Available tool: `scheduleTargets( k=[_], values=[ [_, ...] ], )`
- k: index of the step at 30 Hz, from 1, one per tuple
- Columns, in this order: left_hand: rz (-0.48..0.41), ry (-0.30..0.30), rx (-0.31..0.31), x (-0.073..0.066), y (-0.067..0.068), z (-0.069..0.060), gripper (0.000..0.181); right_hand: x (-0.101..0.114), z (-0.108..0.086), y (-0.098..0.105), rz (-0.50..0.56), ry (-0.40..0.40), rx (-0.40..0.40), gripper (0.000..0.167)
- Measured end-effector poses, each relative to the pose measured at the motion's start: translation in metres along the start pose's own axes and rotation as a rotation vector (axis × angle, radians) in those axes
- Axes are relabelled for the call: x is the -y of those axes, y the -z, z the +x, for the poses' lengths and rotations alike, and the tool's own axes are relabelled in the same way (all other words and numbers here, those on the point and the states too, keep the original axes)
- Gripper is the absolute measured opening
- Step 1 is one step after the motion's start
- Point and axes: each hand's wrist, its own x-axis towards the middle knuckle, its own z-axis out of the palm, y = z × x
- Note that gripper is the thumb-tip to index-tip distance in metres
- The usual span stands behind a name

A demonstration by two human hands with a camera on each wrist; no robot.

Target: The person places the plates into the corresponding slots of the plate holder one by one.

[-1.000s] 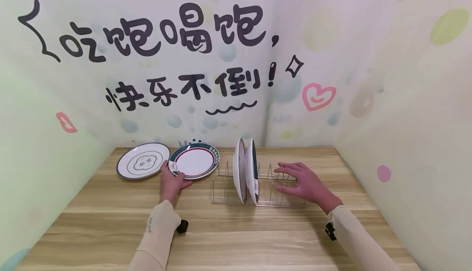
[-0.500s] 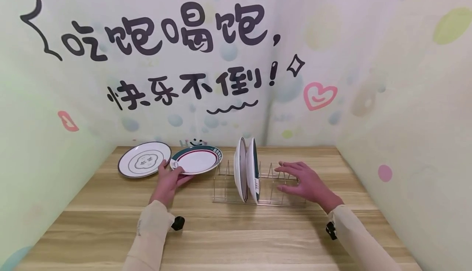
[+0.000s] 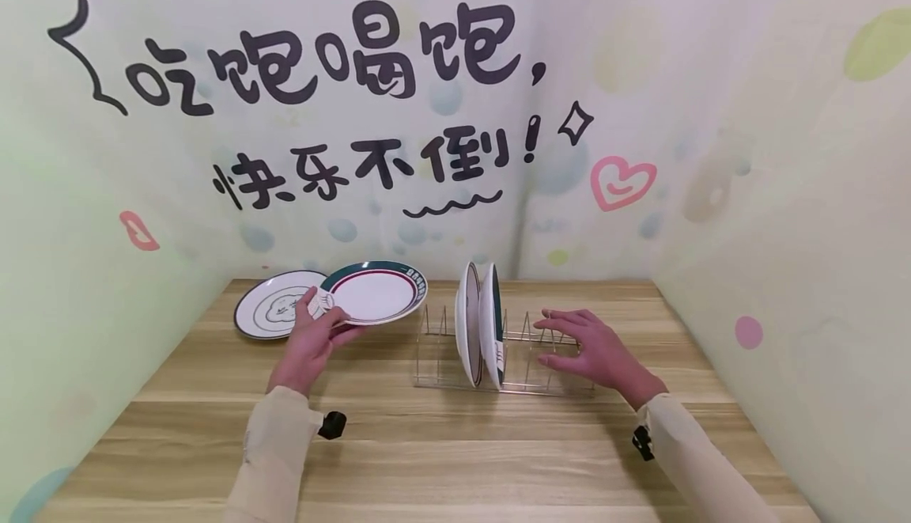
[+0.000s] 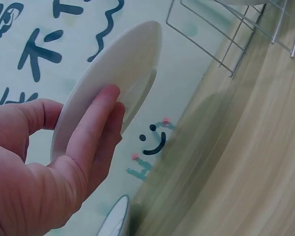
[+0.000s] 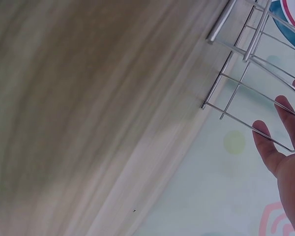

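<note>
Fingers (image 4: 90, 130) on both faces, the left hand (image 3: 311, 342) is pinching a plate (image 3: 377, 293) for support, while the wide-spread right hand (image 3: 600, 357) is seemingly steadying the rack (image 3: 527, 339).

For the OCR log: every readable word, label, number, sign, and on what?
"吃饱喝饱," back wall, top
"快乐不倒!" back wall, below
"H" back wall, beside smiley
Rim marks on held plate and green-rimmed racked plate: too small
Centre marks on flat plate: too small
Pale print left of pink heart: too faint
</note>
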Motion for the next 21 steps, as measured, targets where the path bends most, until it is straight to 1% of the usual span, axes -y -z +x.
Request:
scheduleTargets(
  k=[3,5,11,14,17,21],
  values=[
    [0.022,-0.024,0.017,-0.006,0.0,-0.007,0.102,0.001,0.0,0.001,0.002,-0.006,0.006,0.056],
    [0.042,-0.038,0.016,-0.009,0.001,-0.011,0.102,0.002,0.0,0.001,0.001,-0.006,0.01,0.055],
    [0.132,-0.095,0.026,-0.019,-0.001,-0.022,0.101,0.003,-0.001,0.001,-0.001,-0.008,0.009,0.055],
    [0.191,-0.118,0.051,-0.024,-0.004,-0.029,0.1,0.004,-0.001,0.001,0.0,-0.006,0.011,0.056],
    [0.267,-0.146,0.08,-0.029,-0.01,-0.035,0.097,0.003,-0.002,0.001,-0.004,-0.006,0.008,0.056],
    [0.334,-0.176,0.12,-0.035,-0.015,-0.044,0.096,0.002,0.0,-0.003,0.004,-0.002,0.004,0.056]
  ],
)
